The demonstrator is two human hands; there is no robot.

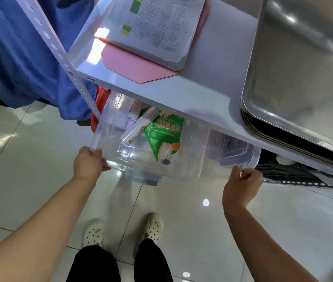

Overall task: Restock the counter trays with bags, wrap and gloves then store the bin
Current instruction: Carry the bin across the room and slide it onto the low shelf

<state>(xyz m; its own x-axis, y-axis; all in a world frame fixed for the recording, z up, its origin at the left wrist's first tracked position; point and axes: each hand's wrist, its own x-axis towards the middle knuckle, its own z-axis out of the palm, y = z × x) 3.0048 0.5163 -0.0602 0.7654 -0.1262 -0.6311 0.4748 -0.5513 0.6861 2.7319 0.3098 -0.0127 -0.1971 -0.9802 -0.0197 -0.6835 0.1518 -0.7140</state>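
Note:
A clear plastic bin (183, 169) sits partly under the white shelf (192, 94), its near side sticking out toward me. Inside lie a green and orange packet (162, 135) and a pale roll in wrap (141, 127). My left hand (88, 163) grips the bin's left near corner. My right hand (240, 186) is curled at the bin's right near rim, fingers bent on the edge.
A stack of printed papers (157, 27) on a pink folder (133, 66) lies on the shelf top. Steel trays (303, 58) are stacked at the right. Blue cloth (19, 58) hangs at the left beside a perforated white post (63, 58). A black crate (295, 176) sits under the shelf. Glossy tile floor lies below.

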